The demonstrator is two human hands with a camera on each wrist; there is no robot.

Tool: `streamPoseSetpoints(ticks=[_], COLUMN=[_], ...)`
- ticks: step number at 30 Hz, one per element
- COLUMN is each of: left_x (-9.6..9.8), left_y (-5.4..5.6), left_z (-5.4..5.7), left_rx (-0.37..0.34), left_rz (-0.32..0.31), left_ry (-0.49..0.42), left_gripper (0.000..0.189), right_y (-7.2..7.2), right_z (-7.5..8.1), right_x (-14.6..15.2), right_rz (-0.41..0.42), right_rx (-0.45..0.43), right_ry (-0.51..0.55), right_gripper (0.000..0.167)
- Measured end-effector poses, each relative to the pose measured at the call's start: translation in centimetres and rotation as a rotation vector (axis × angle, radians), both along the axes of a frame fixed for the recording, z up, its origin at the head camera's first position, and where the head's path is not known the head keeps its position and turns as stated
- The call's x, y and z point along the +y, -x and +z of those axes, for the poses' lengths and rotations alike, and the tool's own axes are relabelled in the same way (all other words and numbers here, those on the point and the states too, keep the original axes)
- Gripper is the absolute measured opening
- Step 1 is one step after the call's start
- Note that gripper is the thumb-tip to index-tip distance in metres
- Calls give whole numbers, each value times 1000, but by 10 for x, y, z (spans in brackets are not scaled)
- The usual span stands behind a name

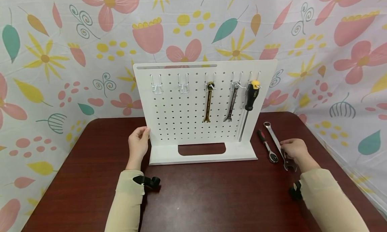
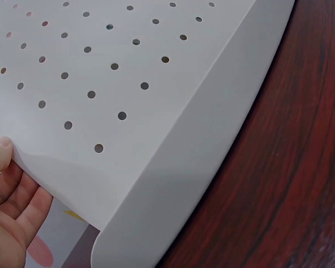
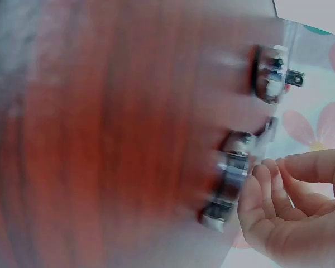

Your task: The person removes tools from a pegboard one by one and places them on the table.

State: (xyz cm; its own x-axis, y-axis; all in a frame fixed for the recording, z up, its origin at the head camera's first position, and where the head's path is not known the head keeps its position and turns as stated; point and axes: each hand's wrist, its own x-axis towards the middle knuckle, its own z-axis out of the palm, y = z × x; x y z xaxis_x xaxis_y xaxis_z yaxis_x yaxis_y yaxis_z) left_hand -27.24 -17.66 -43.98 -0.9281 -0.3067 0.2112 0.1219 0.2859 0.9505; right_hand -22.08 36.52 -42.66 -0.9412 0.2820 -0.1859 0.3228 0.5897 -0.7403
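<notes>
Short pale lettering is borne by the black screwdriver handle (image 1: pixel 251 95) at the right of the pegboard (image 1: pixel 187 124) (too small to be read surely); elsewhere, no text can be read.

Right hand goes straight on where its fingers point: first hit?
Likely the wrench, directly at the right hand; whether they already touch is unclear. Beyond it, probably the ratchet.
</notes>
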Motion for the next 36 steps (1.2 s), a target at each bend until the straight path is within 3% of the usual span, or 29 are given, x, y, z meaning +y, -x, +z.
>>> streamPoseSetpoints(ticks=[4,8,15,20,36], left_x=[0,0,0,1,1], left_y=[-1,-2,-3,-3,-3], left_z=[1,2,2,1,1], left_rx=[2,0,-10,-6,-14], left_rz=[-4,-10,-16,-10,-7], left_ry=[-9,-16,-24,-22,-28], left_gripper=[27,28,28,27,27], right_y=[-4,-8,-15,-21,-23], right_z=[7,14,27,39,60], right_x=[-1,-8,-29,-48,-107], right_rz=[-3,8,31,97,193], right_rx=[37,90,215,288,416], right_ry=[-62,-60,54,99,238], right_gripper=[43,47,49,51,43])
